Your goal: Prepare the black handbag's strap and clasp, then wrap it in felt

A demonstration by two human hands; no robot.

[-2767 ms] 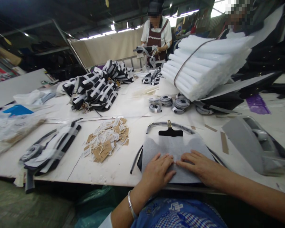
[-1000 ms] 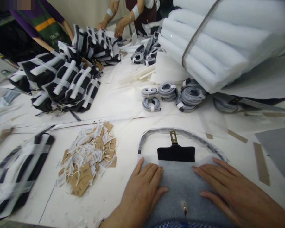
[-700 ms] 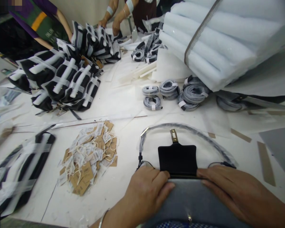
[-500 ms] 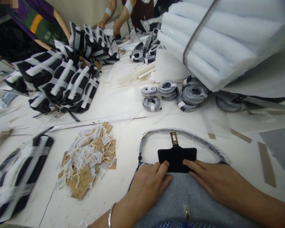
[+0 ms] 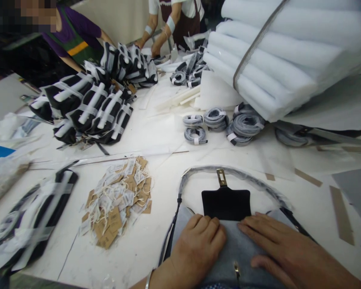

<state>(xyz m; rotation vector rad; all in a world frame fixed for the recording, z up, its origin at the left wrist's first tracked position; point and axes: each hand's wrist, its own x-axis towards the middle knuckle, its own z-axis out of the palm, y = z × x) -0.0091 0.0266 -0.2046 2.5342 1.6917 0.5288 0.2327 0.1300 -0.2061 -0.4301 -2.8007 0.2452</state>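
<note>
A grey bag [image 5: 225,249] lies near the table's front edge, its wrapped handle [image 5: 243,172] arched behind it. The black flap [image 5: 226,204] with a gold metal clasp piece [image 5: 221,177] sticks out past the bag's top edge. My left hand [image 5: 198,245] presses on that edge left of the flap, fingers curled together; whether it pinches the material is hidden. To the right, my right hand [image 5: 276,241] rests on the bag with fingers stretched and thumb apart. A small gold fitting [image 5: 236,269] shows lower on the bag.
A pile of brown tags [image 5: 117,200] lies left of the bag, beyond it a wrapped bag [image 5: 45,216]. Wrapped bags [image 5: 90,104], coiled straps [image 5: 215,119] and a strapped stack of white padding [image 5: 273,60] stand farther back. Two people are at the far side.
The left hand has left the flap's corner and its fingers have curled in. My right hand has come off the flap onto the grey material, thumb now spread. The view has shifted slightly left.
</note>
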